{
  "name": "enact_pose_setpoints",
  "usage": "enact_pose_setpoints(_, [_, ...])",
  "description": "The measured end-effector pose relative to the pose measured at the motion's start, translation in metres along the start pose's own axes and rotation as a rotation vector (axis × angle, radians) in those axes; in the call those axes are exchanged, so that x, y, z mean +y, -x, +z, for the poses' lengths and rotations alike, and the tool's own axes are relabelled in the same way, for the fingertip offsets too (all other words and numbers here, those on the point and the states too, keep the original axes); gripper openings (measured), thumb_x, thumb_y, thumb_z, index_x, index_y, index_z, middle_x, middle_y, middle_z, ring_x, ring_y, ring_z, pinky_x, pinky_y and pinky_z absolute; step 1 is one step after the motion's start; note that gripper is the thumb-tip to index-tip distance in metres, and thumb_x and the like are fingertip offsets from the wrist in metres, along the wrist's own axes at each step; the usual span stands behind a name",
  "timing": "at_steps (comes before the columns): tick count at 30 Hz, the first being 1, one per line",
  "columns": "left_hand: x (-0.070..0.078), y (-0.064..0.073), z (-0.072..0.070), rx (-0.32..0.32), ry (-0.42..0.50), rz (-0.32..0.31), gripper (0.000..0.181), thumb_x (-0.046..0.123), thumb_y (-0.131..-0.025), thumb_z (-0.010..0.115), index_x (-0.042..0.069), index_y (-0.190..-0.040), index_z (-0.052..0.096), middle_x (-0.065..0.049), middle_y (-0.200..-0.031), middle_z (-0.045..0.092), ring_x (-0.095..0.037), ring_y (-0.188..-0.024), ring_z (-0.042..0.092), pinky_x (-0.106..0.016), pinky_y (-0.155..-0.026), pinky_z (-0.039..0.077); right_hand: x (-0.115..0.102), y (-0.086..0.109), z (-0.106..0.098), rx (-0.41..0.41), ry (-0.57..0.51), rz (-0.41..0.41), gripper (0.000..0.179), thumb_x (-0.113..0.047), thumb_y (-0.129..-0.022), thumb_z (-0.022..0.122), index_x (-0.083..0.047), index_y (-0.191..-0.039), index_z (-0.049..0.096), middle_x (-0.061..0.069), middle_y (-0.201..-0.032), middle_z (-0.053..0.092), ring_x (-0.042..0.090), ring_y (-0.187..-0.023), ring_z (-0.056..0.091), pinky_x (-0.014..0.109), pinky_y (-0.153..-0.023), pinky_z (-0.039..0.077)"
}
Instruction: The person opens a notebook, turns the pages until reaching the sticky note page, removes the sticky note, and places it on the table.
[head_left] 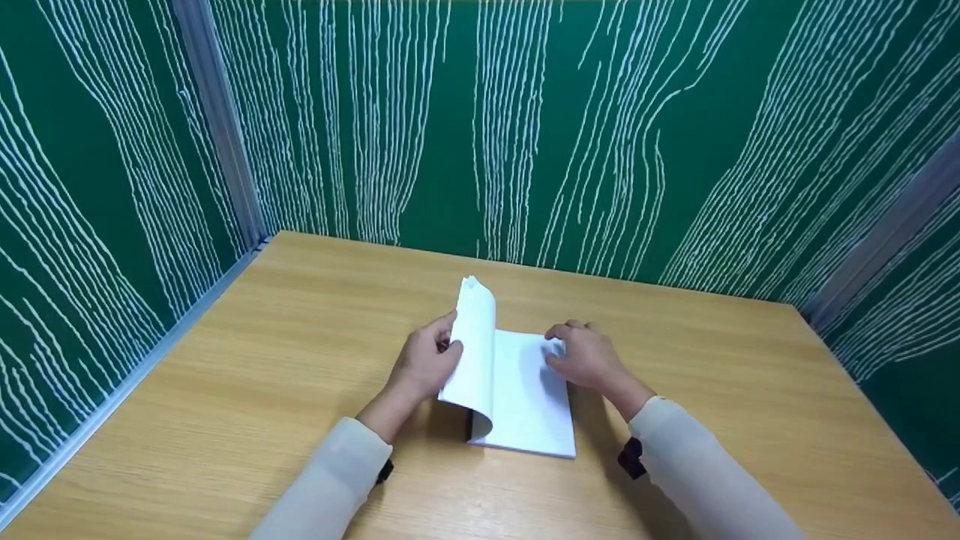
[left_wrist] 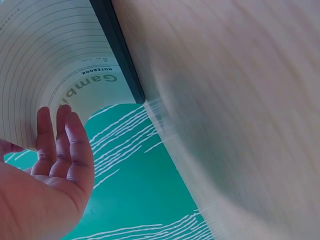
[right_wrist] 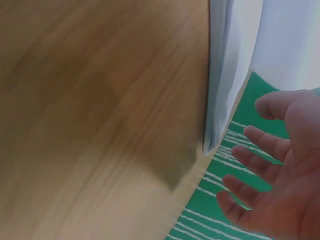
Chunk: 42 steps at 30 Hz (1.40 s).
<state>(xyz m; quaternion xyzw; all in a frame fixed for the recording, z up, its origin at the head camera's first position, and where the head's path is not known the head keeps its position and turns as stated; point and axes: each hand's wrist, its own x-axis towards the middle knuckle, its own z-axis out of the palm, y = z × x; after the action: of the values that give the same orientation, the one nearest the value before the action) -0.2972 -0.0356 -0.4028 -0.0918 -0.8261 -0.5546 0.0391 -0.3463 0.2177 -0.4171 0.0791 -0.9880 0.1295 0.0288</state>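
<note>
White notebook (head_left: 529, 397): lies on the desk (head_left: 300, 337) between the two hands, its right part flat; the wood presumably takes its weight, so only the raised part needs holding.
Lifted leaves (head_left: 474, 337): stand up along the left side in a curved bundle, probably bowed because the bound edge stays low while the outer margin is pinched.
Left grip (head_left: 424, 361): closed on that outer margin, thumb on the facing side and fingers behind, with only paper between; this likely stops the leaves from dropping back.
Printed sheet (left_wrist: 65, 45): outer side of the bundle in the left wrist view, ruled, with "NOTEBOOK" and part of a larger word upside down; the fingertips overlap its margin.
Black spine strip (left_wrist: 120, 55): borders that sheet beside the desk, apart from the fingers, so the leaves are held well away from their binding.
Right grip (head_left: 589, 360): fingers spread and loosely bent, holding nothing; perhaps placed to steady the page or meet its free edge.
Notebook from the grips: its raised margin is inside the left one; its flat page reaches under the right one near the far right corner, and no contact shows in the right wrist view.
</note>
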Motion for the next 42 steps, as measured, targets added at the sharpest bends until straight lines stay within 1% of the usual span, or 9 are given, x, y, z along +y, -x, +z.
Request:
enact_pose_setpoints(4, [-0.001,0.0,0.0,-0.003,0.016,0.016,0.049,0.021,-0.086,0.047,0.016,-0.134,0.036,0.0,-0.109,0.059,-0.012,-0.089,0.054,-0.026,-0.074,0.047,0.009,-0.001,0.003,-0.024,0.042,0.018,0.041,-0.034,-0.075,0.062,-0.02,-0.114,0.057,0.008,-0.118,0.051,0.029,-0.101,0.042,0.054,-0.087,0.034])
enact_pose_setpoints(7, [-0.001,0.001,0.0,-0.004,0.028,0.021,0.049,0.02,-0.086,0.046,0.014,-0.134,0.037,-0.001,-0.103,0.061,-0.013,-0.085,0.055,-0.026,-0.072,0.046,0.015,-0.002,0.005,-0.03,0.077,0.024,0.044,-0.035,-0.075,0.062,-0.019,-0.115,0.056,0.009,-0.117,0.051,0.029,-0.1,0.042,0.055,-0.086,0.034])
enact_pose_setpoints(14, [0.0,0.0,0.0,-0.007,0.035,0.007,0.049,0.02,-0.086,0.046,0.018,-0.134,0.036,0.001,-0.112,0.056,-0.012,-0.089,0.054,-0.025,-0.073,0.047,0.022,-0.005,0.007,-0.052,0.142,0.041,0.047,-0.036,-0.075,0.062,-0.02,-0.118,0.055,0.013,-0.119,0.048,0.032,-0.102,0.04,0.056,-0.085,0.035])
enact_pose_setpoints(20, [-0.001,0.0,0.001,0.007,0.027,0.012,0.049,0.02,-0.086,0.047,0.017,-0.133,0.037,0.0,-0.112,0.056,-0.012,-0.09,0.054,-0.025,-0.074,0.047,0.023,-0.005,0.009,-0.075,0.126,0.054,0.045,-0.035,-0.077,0.06,-0.019,-0.119,0.055,0.014,-0.117,0.048,0.032,-0.102,0.039,0.055,-0.085,0.037])
enact_pose_setpoints(24, [-0.001,0.001,0.001,0.01,0.02,0.009,0.049,0.02,-0.086,0.047,0.016,-0.134,0.036,0.0,-0.11,0.056,-0.012,-0.09,0.054,-0.025,-0.074,0.047,0.023,-0.007,0.01,-0.055,0.114,0.041,0.041,-0.033,-0.079,0.059,-0.018,-0.117,0.057,0.013,-0.115,0.05,0.031,-0.102,0.04,0.053,-0.085,0.037])
enact_pose_setpoints(28, [-0.001,0.0,0.001,0.004,0.022,0.008,0.05,0.021,-0.086,0.048,0.015,-0.134,0.036,-0.001,-0.112,0.055,-0.012,-0.091,0.053,-0.026,-0.076,0.046,0.022,-0.008,0.011,-0.037,0.099,0.036,0.037,-0.03,-0.08,0.059,-0.017,-0.114,0.059,0.012,-0.112,0.051,0.03,-0.1,0.042,0.051,-0.084,0.039])
enact_pose_setpoints(31, [-0.002,0.0,0.0,-0.002,0.028,0.021,0.05,0.021,-0.086,0.047,0.015,-0.134,0.036,-0.001,-0.113,0.056,-0.012,-0.09,0.054,-0.026,-0.075,0.047,0.021,-0.009,0.01,-0.023,0.084,0.032,0.034,-0.027,-0.08,0.059,-0.015,-0.111,0.061,0.012,-0.109,0.052,0.03,-0.099,0.042,0.05,-0.084,0.04])
enact_pose_setpoints(37, [-0.002,-0.001,-0.001,-0.013,0.025,0.047,0.049,0.019,-0.086,0.047,0.015,-0.134,0.036,0.0,-0.1,0.059,-0.012,-0.082,0.056,-0.025,-0.069,0.047,0.018,-0.01,0.011,0.001,0.072,0.029,0.027,-0.022,-0.08,0.06,-0.013,-0.105,0.065,0.011,-0.105,0.054,0.028,-0.098,0.043,0.047,-0.085,0.04])
enact_pose_setpoints(42, [-0.003,0.0,-0.002,-0.003,0.018,0.021,0.049,0.022,-0.086,0.047,0.018,-0.134,0.036,0.002,-0.096,0.058,-0.012,-0.084,0.054,-0.024,-0.07,0.046,0.015,-0.01,0.01,0.011,0.052,0.018,0.024,-0.018,-0.077,0.063,-0.013,-0.101,0.067,0.009,-0.101,0.055,0.027,-0.095,0.043,0.047,-0.084,0.04])
